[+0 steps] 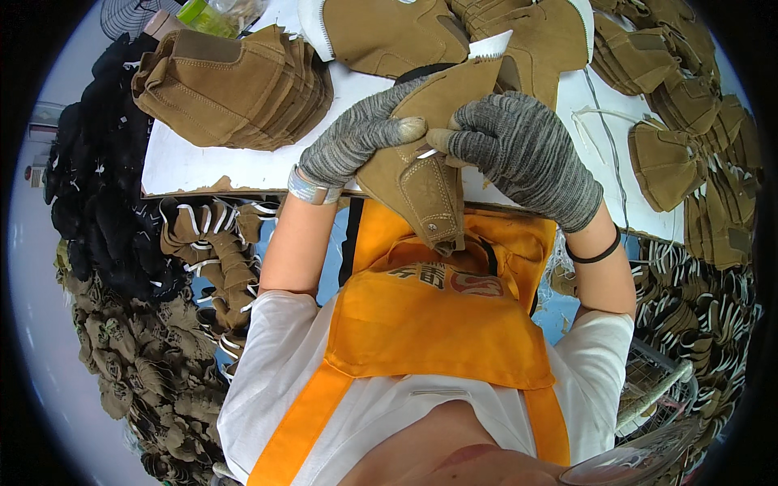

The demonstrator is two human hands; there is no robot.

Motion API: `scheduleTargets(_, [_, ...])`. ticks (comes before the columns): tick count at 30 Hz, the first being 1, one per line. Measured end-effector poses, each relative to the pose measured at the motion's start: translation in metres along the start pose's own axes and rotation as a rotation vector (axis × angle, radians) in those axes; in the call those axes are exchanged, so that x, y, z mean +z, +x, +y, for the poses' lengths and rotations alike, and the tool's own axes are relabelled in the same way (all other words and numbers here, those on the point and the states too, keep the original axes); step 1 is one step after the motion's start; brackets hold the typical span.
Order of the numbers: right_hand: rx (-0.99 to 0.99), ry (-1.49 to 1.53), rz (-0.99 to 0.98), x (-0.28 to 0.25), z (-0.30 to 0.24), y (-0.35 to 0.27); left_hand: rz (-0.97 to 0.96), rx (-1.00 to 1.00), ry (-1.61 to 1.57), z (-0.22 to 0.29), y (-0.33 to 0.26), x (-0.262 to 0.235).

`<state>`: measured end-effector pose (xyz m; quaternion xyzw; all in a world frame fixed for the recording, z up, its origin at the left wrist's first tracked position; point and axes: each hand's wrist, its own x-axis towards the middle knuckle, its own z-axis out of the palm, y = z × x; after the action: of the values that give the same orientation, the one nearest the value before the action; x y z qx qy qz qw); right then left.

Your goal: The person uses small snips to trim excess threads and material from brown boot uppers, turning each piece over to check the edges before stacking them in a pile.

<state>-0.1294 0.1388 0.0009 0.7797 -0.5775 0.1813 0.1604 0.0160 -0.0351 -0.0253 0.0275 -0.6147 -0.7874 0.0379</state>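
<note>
Your left hand (365,134) was part-curled, thumb clamping the brown suede piece (417,190) across the bench's (174,166) near edge. Your right hand (523,154) curled against it; hold unclear. Firm thumb pressure probably best kept it flat.

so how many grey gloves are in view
2. One grey glove covers the left hand, the other covers the right hand; both are at the brown piece. Others could be hidden.

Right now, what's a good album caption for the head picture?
Gloved left fingers hold a brown piece near an orange apron, with a brown stack on the white table.
</note>
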Motion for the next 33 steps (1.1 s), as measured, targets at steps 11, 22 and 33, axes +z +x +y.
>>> scheduleTargets(11, [-0.037,-0.089,-0.09,-0.014,-0.005,0.01,-0.023,-0.046,-0.043,-0.003,-0.003,-0.006])
scheduleTargets(22, [-0.07,-0.056,-0.114,-0.004,-0.005,0.016,-0.037,-0.045,-0.076,-0.004,-0.001,-0.012])
scheduleTargets(33, [0.337,0.528,0.183,0.009,-0.006,-0.006,0.044,0.009,-0.023,-0.004,-0.005,-0.014])
